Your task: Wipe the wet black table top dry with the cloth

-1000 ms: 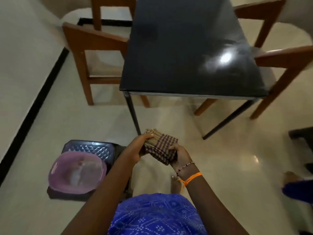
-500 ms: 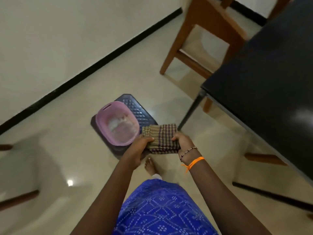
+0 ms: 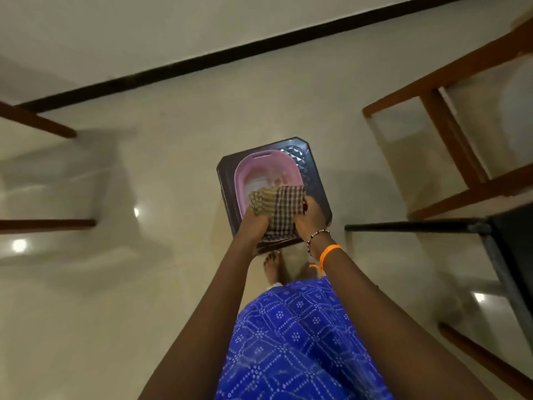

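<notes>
Glossy cream floor (image 3: 115, 284) spreads round the pink basin (image 3: 253, 171), which sits on a dark stool (image 3: 320, 197); the black table (image 3: 516, 241) is well off to its right. Directly over the basin, left hand (image 3: 253, 223) and right hand (image 3: 310, 217) grip the folded checked cloth (image 3: 277, 206), probably to wring it there.

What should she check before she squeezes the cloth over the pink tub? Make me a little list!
1. Both hands on the cloth: ok. The left hand and right hand each grip the checked cloth.
2. Cloth over the pink tub: ok, it hangs over the tub's near side.
3. Tub steady: ok, it sits on the dark stool.
4. Tub has room for water: cannot tell, something pale lies inside.
5. Bare foot clear of drips: not ok, it stands right by the stool.
</notes>
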`<control>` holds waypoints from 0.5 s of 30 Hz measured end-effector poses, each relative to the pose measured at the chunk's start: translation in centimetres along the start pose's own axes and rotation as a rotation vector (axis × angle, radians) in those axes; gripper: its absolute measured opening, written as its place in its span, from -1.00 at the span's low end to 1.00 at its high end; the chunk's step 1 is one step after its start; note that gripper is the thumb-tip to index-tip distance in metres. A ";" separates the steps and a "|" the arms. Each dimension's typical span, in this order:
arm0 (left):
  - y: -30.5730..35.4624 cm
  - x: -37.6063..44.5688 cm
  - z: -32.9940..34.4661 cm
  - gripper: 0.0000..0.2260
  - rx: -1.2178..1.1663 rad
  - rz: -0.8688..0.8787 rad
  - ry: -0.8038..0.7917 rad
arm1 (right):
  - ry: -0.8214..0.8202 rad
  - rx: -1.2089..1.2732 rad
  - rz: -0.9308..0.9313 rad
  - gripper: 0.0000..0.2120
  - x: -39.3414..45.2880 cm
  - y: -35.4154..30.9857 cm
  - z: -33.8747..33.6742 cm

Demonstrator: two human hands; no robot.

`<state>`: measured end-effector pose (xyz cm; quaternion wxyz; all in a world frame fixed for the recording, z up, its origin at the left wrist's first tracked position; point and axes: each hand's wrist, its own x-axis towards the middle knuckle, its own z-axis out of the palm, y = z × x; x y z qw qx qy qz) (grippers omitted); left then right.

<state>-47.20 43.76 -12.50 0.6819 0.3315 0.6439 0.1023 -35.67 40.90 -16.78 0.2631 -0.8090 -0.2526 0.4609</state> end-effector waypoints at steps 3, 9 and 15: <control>-0.2 2.4 0.2 -0.76 -0.067 -0.013 0.027 | -0.035 -0.075 -0.038 -0.62 1.9 -0.1 1.4; -1.9 7.5 -0.1 -0.62 -0.025 -0.066 0.010 | -0.134 -0.158 -0.006 -0.61 6.6 1.7 3.9; -3.2 9.8 0.3 -0.69 0.145 -0.083 0.059 | -0.332 -0.214 0.049 -0.48 8.4 2.0 3.4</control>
